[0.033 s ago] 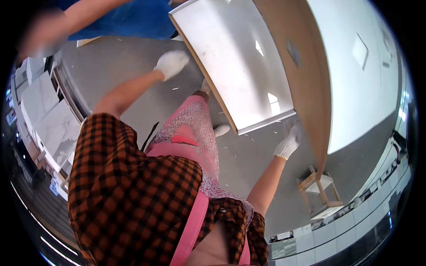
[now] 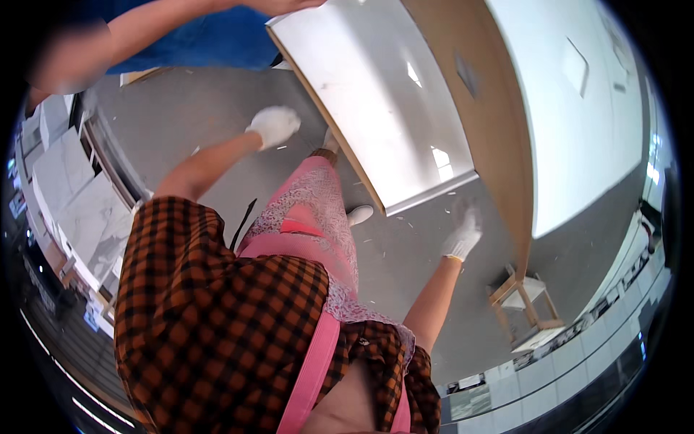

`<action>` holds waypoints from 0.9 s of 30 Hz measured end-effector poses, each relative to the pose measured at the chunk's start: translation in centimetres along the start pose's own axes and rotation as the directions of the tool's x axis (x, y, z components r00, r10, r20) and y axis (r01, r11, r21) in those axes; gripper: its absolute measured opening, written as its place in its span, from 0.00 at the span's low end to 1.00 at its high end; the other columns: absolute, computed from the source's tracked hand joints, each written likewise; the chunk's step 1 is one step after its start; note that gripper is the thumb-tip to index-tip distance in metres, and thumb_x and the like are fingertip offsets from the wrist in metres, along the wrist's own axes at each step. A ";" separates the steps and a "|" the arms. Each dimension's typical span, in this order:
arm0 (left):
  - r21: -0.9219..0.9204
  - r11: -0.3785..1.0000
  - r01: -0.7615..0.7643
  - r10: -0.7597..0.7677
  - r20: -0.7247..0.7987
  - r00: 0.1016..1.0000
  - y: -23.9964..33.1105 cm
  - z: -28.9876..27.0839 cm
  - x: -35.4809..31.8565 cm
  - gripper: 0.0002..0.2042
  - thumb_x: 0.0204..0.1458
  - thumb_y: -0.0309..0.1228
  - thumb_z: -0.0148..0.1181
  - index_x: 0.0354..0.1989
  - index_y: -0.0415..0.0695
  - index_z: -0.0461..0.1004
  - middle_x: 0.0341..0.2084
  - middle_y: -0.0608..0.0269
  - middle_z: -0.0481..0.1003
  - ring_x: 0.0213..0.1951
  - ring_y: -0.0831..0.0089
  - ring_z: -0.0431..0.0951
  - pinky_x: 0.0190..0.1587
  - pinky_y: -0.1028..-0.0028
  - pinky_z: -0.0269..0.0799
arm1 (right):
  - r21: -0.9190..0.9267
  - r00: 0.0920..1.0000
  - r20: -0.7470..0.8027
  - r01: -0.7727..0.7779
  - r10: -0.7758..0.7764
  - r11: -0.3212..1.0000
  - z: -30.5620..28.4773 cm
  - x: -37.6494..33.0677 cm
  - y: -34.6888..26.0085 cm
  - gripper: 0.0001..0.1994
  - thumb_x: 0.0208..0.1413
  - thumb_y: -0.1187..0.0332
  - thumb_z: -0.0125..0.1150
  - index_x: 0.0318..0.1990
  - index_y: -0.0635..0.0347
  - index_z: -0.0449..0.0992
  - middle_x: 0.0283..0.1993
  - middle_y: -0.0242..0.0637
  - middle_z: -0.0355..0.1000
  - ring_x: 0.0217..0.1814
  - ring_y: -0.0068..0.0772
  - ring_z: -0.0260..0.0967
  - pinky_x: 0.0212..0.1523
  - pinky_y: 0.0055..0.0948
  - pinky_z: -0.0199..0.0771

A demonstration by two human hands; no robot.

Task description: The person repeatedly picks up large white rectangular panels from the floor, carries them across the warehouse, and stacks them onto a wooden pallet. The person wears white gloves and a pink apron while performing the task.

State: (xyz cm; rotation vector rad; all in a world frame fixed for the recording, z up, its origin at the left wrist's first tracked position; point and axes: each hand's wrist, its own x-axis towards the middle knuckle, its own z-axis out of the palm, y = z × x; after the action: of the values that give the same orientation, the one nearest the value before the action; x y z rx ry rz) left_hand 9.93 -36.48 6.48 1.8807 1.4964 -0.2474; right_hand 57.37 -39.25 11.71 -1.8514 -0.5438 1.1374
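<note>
A glossy white panel [image 2: 369,94] with a thin brown edge lies in front of me, slanting away toward the top. Along its right side stands a brown board [image 2: 481,94]. To the left of the panel's edge is my left hand [image 2: 275,127], in a white glove, apart from the panel; its rounded shape is blurred, so its fingers cannot be made out. Beyond the panel's near right corner, my right hand [image 2: 463,237], also in a white glove, hangs over the floor with smeared, stretched-out fingers and nothing seen in them.
A co-worker in blue [image 2: 202,36] stands at the upper left, one hand [image 2: 285,6] at the panel's far edge. A large white panel [image 2: 578,123] rises at the right. A small wooden stool [image 2: 528,307] stands below it. Marble-look slabs [image 2: 87,210] are on the left; scraps litter the floor.
The co-worker's hand has come into view at the panel's far edge. My left hand has shifted slightly left and down. My right hand has drawn a little away from the panel's corner.
</note>
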 end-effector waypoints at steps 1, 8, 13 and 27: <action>0.068 0.993 -0.096 0.076 0.246 0.966 -0.1 4.6 -1.3 0.17 0.48 0.39 0.44 0.29 0.40 0.77 0.30 0.48 0.76 0.36 0.52 0.76 0.42 0.56 0.69 | -0.021 0.998 0.036 -0.059 0.060 0.998 -2.3 -1.3 1.4 0.21 0.57 0.63 0.52 0.52 0.72 0.67 0.46 0.47 0.71 0.48 0.38 0.69 0.50 0.34 0.70; 0.358 0.919 -0.167 0.047 0.320 0.946 9.9 9.6 -6.4 0.11 0.48 0.29 0.45 0.26 0.44 0.77 0.30 0.50 0.77 0.34 0.58 0.79 0.38 0.62 0.74 | -0.686 0.833 0.370 -0.054 0.412 0.725 -11.0 -18.5 20.0 0.12 0.51 0.63 0.54 0.38 0.62 0.73 0.33 0.48 0.72 0.35 0.48 0.71 0.35 0.39 0.72; 0.338 0.931 -0.139 0.057 0.240 0.969 16.9 9.3 -4.2 0.18 0.48 0.38 0.42 0.28 0.42 0.78 0.30 0.50 0.77 0.34 0.54 0.78 0.40 0.59 0.72 | -0.610 0.906 0.414 0.351 -0.092 0.711 -14.6 -22.2 25.8 0.13 0.54 0.63 0.45 0.31 0.63 0.73 0.33 0.51 0.71 0.36 0.53 0.69 0.37 0.43 0.69; 0.111 0.575 -0.811 0.497 0.740 0.453 49.0 20.0 -3.3 0.20 0.46 0.41 0.44 0.38 0.42 0.77 0.37 0.48 0.76 0.43 0.53 0.74 0.47 0.58 0.68 | 0.451 0.796 -0.099 -0.500 0.598 0.740 -25.7 -18.2 22.1 0.19 0.56 0.61 0.48 0.48 0.67 0.69 0.40 0.46 0.74 0.36 0.39 0.73 0.38 0.37 0.73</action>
State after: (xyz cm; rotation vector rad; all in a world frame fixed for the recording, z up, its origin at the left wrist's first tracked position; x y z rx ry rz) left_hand 58.95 -55.35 13.58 2.2659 0.1104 -0.8203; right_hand 69.26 -75.52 7.03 -1.7778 0.4071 1.2584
